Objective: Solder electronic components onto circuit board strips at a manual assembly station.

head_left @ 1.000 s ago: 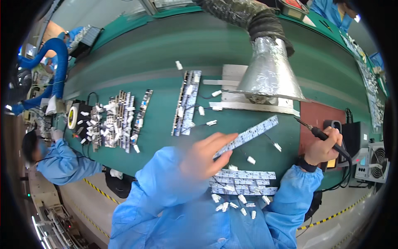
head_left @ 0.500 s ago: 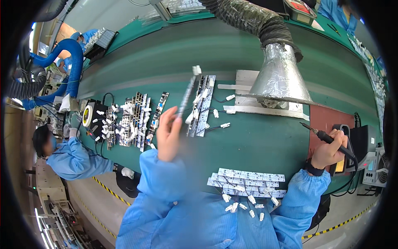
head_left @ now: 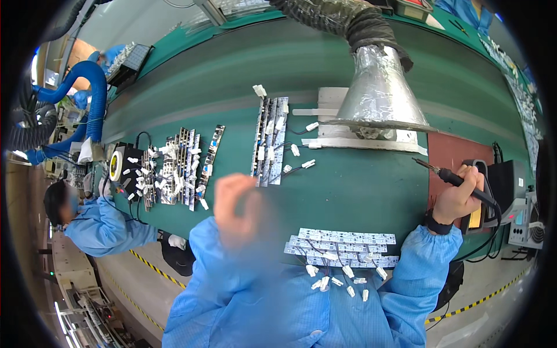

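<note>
My right hand is closed around a soldering iron, its bare tip pointing up and left. My left hand is smeared by motion, its fingers bent near the lower end of a circuit board strip. That strip lies along the left side of a small group of white circuit board strips with wired white connectors. Whether the fingertips still touch the strip is unclear. Close to my body, more white circuit board strips lie crosswise, their white connectors hanging toward me.
A foil-covered fume hood stands over white bars at the back. More strips lie on the left, near a co-worker in a blue sleeve. At right are the iron's holder, a cable and a grey device.
My left hand has come down toward me. The strip it held raised and tilted now lies against the group's left side. My right hand keeps the soldering iron almost still.
</note>
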Motion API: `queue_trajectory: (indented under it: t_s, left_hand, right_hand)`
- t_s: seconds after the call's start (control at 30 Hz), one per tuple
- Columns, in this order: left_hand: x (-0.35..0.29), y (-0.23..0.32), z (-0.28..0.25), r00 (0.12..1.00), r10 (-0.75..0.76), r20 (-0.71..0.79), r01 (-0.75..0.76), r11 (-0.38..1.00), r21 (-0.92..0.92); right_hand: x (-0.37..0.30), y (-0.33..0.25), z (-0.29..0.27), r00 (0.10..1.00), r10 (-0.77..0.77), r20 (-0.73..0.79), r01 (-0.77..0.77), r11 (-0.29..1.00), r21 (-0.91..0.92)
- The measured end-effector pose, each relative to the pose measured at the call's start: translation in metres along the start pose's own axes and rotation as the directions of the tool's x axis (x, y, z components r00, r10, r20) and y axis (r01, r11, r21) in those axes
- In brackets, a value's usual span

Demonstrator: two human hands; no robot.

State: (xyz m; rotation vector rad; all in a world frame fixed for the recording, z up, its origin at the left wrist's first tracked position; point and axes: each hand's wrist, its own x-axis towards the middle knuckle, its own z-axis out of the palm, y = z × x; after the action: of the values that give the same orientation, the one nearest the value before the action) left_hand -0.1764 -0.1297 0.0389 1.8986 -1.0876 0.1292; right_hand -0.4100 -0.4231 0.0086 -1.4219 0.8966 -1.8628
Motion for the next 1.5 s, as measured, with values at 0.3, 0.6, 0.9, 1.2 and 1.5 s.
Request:
queue_trajectory:
  t_s: [0.3, 0.6, 0.9, 1.2, 1.5]
  left_hand:
    - [0.006, 0.023, 0.036, 0.551, 0.193, 0.812, -0.058, 0.979, -0.193]
    - [0.028, 0.02, 0.041, 0.464, 0.177, 0.868, 0.129, 0.956, -0.264]
    - [0.039, 0.007, 0.078, 0.464, -0.133, 0.876, 0.77, 0.549, -0.325]
    - [0.027, 0.003, 0.086, 0.75, 0.016, 0.661, 0.353, 0.836, -0.421]
    - [0.026, 0.009, 0.088, 0.768, 0.0, 0.641, 0.332, 0.855, -0.398]
  right_hand:
    - [0.0, 0.003, -0.002, 1.0, 0.002, 0.011, -0.003, 1.0, 0.023]
    - [0.006, 0.004, -0.003, 0.995, -0.037, -0.089, 0.043, 0.997, 0.07]
    - [0.007, -0.011, 0.005, 0.973, -0.107, -0.207, 0.135, 0.983, 0.126]
    - [-0.064, -0.052, 0.02, 0.863, -0.255, 0.437, 0.224, 0.967, 0.123]
    - [-0.075, -0.057, 0.04, 0.68, -0.392, 0.62, 0.298, 0.92, 0.255]
